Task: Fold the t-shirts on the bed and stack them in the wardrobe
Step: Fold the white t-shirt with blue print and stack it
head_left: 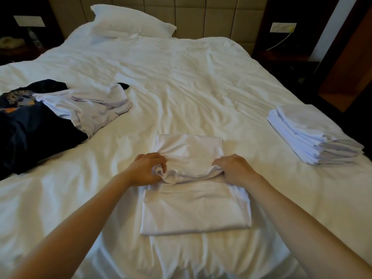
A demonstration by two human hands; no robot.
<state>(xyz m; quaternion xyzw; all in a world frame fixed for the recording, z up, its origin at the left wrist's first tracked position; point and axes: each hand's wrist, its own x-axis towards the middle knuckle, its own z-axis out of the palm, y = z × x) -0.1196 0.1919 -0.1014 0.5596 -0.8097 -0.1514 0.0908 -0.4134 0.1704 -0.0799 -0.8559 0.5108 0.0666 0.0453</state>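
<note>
White t-shirt [196,208], lower centre of frame, soft smooth cotton, partly folded into a rectangle on the bed [181,87]. Its far half is lifted and bunched at the fold line. Left hand [148,168] has its fingers curled and pinches a crumpled wad of the fabric edge. Right hand [234,168] has its fingers curled down and grips the other end of the same fold. Bed cover is white and heavily creased.

Stack of folded t-shirts [314,135], right edge of frame, white, flat layered rectangles, well apart from the hands. Loose white t-shirt [90,109], left of frame, rumpled, lying partly on a dark navy garment [30,121] with a pale and orange print; the print cannot be read. Pillow [130,22], upper left, white and puffy, against a beige padded panel headboard [201,13].
</note>
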